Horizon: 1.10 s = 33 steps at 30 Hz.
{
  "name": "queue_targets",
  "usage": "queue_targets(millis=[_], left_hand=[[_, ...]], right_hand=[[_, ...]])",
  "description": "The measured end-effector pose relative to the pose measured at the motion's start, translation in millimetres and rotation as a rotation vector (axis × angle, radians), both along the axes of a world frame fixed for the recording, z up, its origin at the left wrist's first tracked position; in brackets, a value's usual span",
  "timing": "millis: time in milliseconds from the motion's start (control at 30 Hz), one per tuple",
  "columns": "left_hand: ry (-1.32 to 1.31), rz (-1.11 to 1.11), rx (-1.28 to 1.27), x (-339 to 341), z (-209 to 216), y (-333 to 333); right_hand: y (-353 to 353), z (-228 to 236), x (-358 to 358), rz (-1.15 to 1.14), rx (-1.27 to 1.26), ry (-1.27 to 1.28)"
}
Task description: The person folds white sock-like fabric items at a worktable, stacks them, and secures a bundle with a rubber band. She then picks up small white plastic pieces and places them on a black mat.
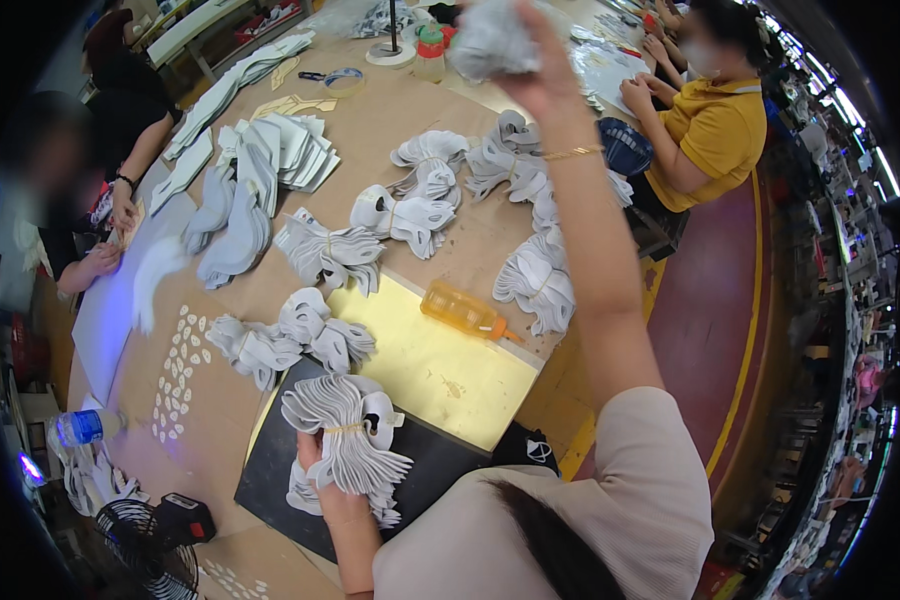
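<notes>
Left hand half-curled round banded grey bundle, long axis slanting, fanned ends toward table near edge, right hand raised, gripping blurred pale wad, axis unclear

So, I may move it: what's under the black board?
A yellow sheet shows beyond its upper edge, seemingly running underneath; whatever else lies beneath the black board is covered.

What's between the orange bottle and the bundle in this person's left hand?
In the head view, a stretch of yellow sheet, then some black sheet, lies between the orange bottle and the bundle in the left hand.
</notes>
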<state>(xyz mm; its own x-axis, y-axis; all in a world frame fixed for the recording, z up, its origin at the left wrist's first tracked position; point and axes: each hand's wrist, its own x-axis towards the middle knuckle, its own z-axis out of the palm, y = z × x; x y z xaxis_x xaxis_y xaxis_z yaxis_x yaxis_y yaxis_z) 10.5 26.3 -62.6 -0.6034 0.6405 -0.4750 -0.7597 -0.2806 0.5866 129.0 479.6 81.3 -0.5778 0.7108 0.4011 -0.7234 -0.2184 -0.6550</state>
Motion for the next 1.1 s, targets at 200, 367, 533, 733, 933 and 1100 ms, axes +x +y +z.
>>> queue_targets(millis=[200,367,533,733,933,1100], left_hand=[[-0.166,0.087,0.050,-3.4,21.6,1.2],[-0.089,0.016,0.155,-3.5,30.6,-14.8],[0.248,-0.027,0.104,5.2,63.9,-22.1],[0.590,-0.082,-0.137,-27.9,65.5,-42.0],[1.214,-0.268,-0.902,-34.6,62.2,-23.1],[1.714,-0.179,-1.116,-23.4,82.5,0.5]], right_hand=[[-37.3,23.0,97.8,0.027,-0.106,0.025],[-54.2,-1.3,131.4,-0.298,0.172,-0.453],[-73.7,-37.3,99.3,-0.639,0.729,-1.022],[-70.9,-56.8,84.8,-0.605,0.637,-1.095],[-81.1,-34.2,44.7,-0.496,0.704,-1.002],[-172.2,-52.0,-8.6,0.039,0.717,-0.846]])
